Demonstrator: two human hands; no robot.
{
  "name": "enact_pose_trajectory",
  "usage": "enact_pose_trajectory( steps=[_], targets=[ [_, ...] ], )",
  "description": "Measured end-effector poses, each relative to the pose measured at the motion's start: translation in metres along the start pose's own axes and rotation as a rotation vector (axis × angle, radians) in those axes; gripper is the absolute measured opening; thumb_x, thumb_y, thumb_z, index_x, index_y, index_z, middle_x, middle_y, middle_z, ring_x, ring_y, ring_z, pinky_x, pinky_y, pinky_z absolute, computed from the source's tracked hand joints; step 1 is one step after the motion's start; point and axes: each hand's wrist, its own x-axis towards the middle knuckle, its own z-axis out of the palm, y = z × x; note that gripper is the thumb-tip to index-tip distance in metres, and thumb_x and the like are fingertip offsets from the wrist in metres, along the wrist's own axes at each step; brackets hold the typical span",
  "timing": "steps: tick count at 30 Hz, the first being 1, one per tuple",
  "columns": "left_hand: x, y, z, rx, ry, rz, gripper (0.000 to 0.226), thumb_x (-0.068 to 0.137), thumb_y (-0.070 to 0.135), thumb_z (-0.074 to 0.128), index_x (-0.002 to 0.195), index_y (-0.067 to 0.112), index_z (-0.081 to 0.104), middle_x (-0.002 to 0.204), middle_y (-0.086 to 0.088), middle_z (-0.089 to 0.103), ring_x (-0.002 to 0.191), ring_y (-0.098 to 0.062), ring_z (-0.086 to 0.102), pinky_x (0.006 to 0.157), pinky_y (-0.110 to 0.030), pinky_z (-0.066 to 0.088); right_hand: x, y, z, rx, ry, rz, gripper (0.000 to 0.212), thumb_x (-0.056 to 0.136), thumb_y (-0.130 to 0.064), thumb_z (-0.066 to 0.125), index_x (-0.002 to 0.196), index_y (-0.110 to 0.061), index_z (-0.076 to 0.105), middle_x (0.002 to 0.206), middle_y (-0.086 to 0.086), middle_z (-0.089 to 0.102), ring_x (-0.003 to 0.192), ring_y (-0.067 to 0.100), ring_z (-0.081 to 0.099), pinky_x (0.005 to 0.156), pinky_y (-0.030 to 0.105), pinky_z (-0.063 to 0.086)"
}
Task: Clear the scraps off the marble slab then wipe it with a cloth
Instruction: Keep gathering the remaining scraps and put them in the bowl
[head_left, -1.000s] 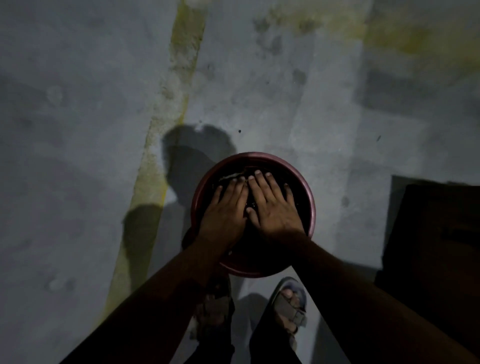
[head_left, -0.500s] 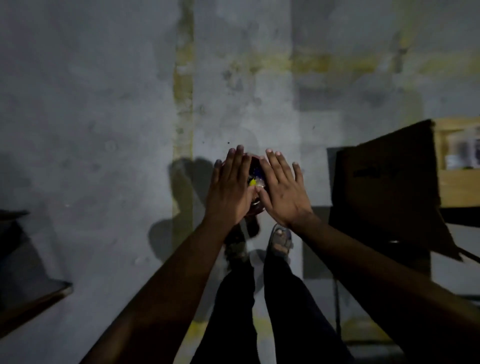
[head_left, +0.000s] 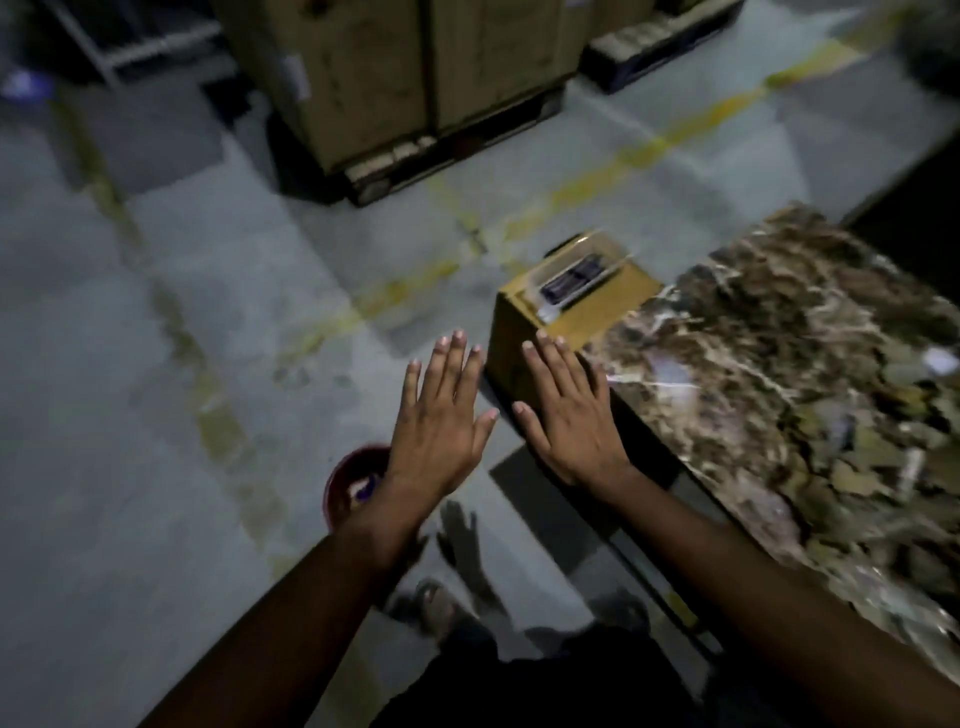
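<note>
The brown-veined marble slab (head_left: 769, 332) fills the right side, blurred by motion. A small white scrap (head_left: 940, 360) lies near its right edge and a pale patch (head_left: 670, 374) near its left end. My left hand (head_left: 441, 421) is flat, fingers spread, holding nothing, above the floor. My right hand (head_left: 571, 415) is also flat and empty, just left of the slab's near corner. A dark red bowl (head_left: 348, 483) stands on the floor below my left wrist, partly hidden by it. No cloth is in view.
A yellow box (head_left: 519, 332) with a clear-lidded case (head_left: 576, 273) on top stands at the slab's far-left end. Large cardboard boxes on a pallet (head_left: 415, 78) stand behind. The grey floor (head_left: 156, 364) has yellow lines. My sandalled feet (head_left: 441, 608) are below.
Both hands have lifted out of the red bowl and hang empty and flat. The view has swung up and to the right, bringing the marble slab and boxes into sight.
</note>
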Motion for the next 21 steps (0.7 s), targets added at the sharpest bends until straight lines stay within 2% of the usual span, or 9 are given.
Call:
enact_pose_trajectory(
  steps=[4,7,10,15,18,21],
  targets=[
    [0.038,0.090,-0.010,0.044,0.014,0.215,0.078,0.100,0.056,0.028,0.162,0.012,0.012,0.170,-0.009,0.001,0.157,-0.024,0.000,0.125,-0.051,0.012,-0.048,0.071,-0.040,0.015,0.101,0.187,0.069,0.103,-0.055,0.027,0.163,-0.026,0.011,0.172,-0.003,0.005,0.158,0.014,0.000,0.124,0.055,0.010],
    [0.058,0.168,-0.012,0.052,0.033,0.373,0.078,0.097,0.055,0.028,0.161,0.012,0.018,0.170,-0.010,0.009,0.157,-0.026,0.009,0.124,-0.049,0.013,-0.091,0.130,-0.063,-0.010,0.171,0.308,0.069,0.102,-0.056,0.026,0.163,-0.025,0.016,0.171,-0.002,0.011,0.158,0.016,0.006,0.123,0.057,0.015],
    [0.068,0.251,0.002,0.029,0.041,0.473,0.076,0.097,0.056,0.032,0.159,0.012,0.026,0.168,-0.012,0.019,0.155,-0.027,0.018,0.123,-0.047,0.015,-0.145,0.193,-0.083,0.009,0.194,0.413,0.071,0.101,-0.059,0.021,0.162,-0.024,0.019,0.171,-0.002,0.013,0.157,0.016,0.007,0.123,0.055,0.012],
    [0.066,0.371,0.037,-0.047,-0.057,0.561,0.077,0.099,0.061,0.026,0.161,0.015,0.020,0.168,-0.009,0.016,0.154,-0.028,0.019,0.123,-0.050,0.020,-0.235,0.283,-0.106,0.029,0.208,0.559,0.069,0.101,-0.060,0.018,0.162,-0.028,0.017,0.171,-0.003,0.013,0.157,0.017,0.009,0.123,0.053,0.012],
    [0.045,0.417,0.060,-0.078,-0.148,0.574,0.079,0.099,0.063,0.025,0.161,0.016,0.015,0.169,-0.010,0.013,0.155,-0.030,0.017,0.121,-0.055,0.024,-0.284,0.325,-0.110,0.064,0.226,0.610,0.065,0.101,-0.057,0.022,0.160,-0.028,0.024,0.169,0.000,0.018,0.156,0.020,0.013,0.124,0.049,0.015],
    [0.021,0.436,0.085,-0.059,-0.213,0.587,0.085,0.097,0.069,0.025,0.162,0.016,0.011,0.170,-0.012,0.006,0.156,-0.033,0.006,0.123,-0.059,0.017,-0.325,0.353,-0.103,0.118,0.271,0.657,0.061,0.102,-0.052,0.031,0.157,-0.028,0.030,0.168,0.002,0.022,0.156,0.021,0.016,0.124,0.046,0.015]
  ],
)
